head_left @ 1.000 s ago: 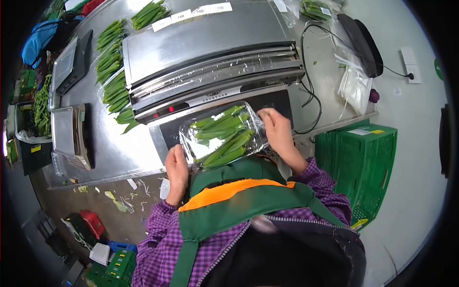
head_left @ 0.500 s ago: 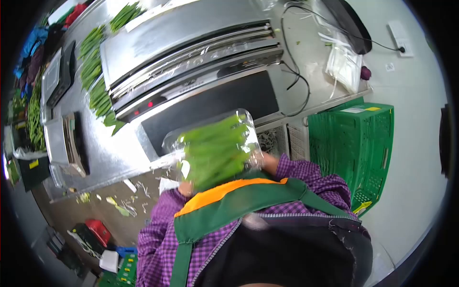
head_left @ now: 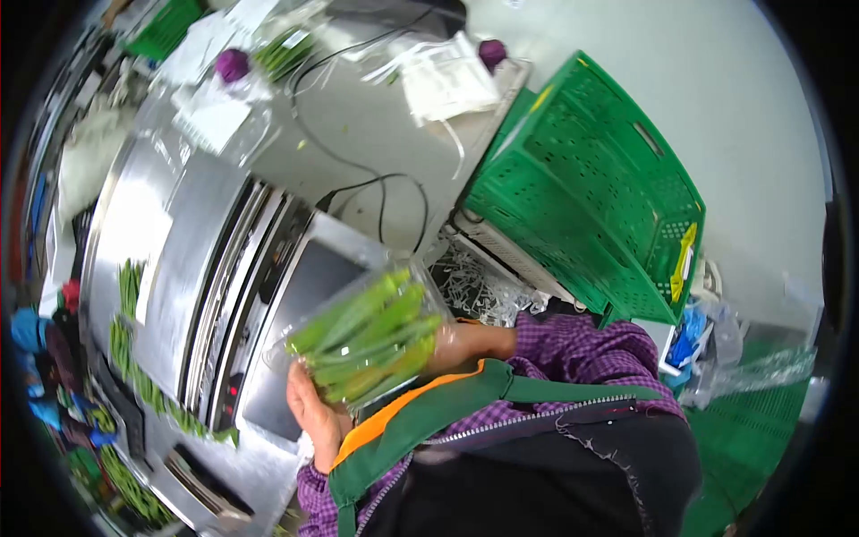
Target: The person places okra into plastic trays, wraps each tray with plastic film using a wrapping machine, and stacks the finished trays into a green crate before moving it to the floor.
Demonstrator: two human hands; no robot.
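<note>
A clear plastic-wrapped pack of long green vegetables [head_left: 367, 336] is held tilted in front of the apron. My left hand [head_left: 311, 413] supports its lower left edge, the fingers partly seen beside the wrap. At the pack's right side, my right hand [head_left: 445, 347] grips it, with most fingers hidden behind the film and the greens. Just beyond the pack is the dark plate [head_left: 309, 300] of a metal wrapping machine [head_left: 201, 277], which has small red lights at its near end.
A green crate [head_left: 591, 179] stands to the right, with a yellow item inside. Loose greens [head_left: 148, 389] line the machine's left side. A black cable [head_left: 380, 174], white packaging [head_left: 443, 80] and purple round vegetables [head_left: 233, 65] lie on the far table. Shredded scraps [head_left: 479, 286] sit below the table edge.
My view has swung to the right, bringing the crate further into sight. The pack stays in both hands and is now tilted, with my left hand more visible at its edge.
</note>
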